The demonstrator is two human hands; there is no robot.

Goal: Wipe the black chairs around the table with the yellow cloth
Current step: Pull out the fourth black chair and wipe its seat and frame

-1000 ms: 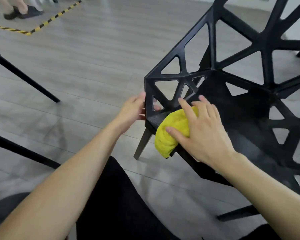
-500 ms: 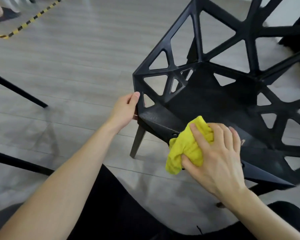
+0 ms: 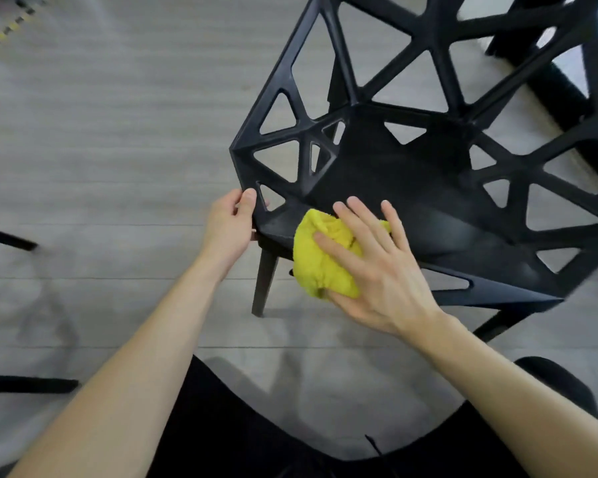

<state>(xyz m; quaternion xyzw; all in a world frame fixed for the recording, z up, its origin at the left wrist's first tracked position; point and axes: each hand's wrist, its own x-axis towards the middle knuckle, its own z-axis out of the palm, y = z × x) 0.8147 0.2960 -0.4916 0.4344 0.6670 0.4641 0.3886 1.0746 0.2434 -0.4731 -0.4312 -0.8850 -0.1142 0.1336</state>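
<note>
Grip, left side first: my left hand is curling round the near-left corner of the black chair, thumb on the outer face, fingertips hidden behind the frame, bracing it against the push.

Moving right: the yellow cloth is lying bunched on the front-left edge of the seat, part of it hanging over the front rim above the front leg.

Right grip: my right hand is pressing down on the cloth with fingers spread and nearly straight, thumb tucked under the lower fold; it is pinning the cloth, not clenching it.

Key relation: the unwiped run of seat is lying to the right of and beyond my right hand, its long edge running from the left corner toward the far-right corner. Right hand is the nearer one. I am judging the next stroke should sweep rightward along that edge, away from the bracing hand.

Risk: the triangular cut-outs could be snagging the cloth.
</note>
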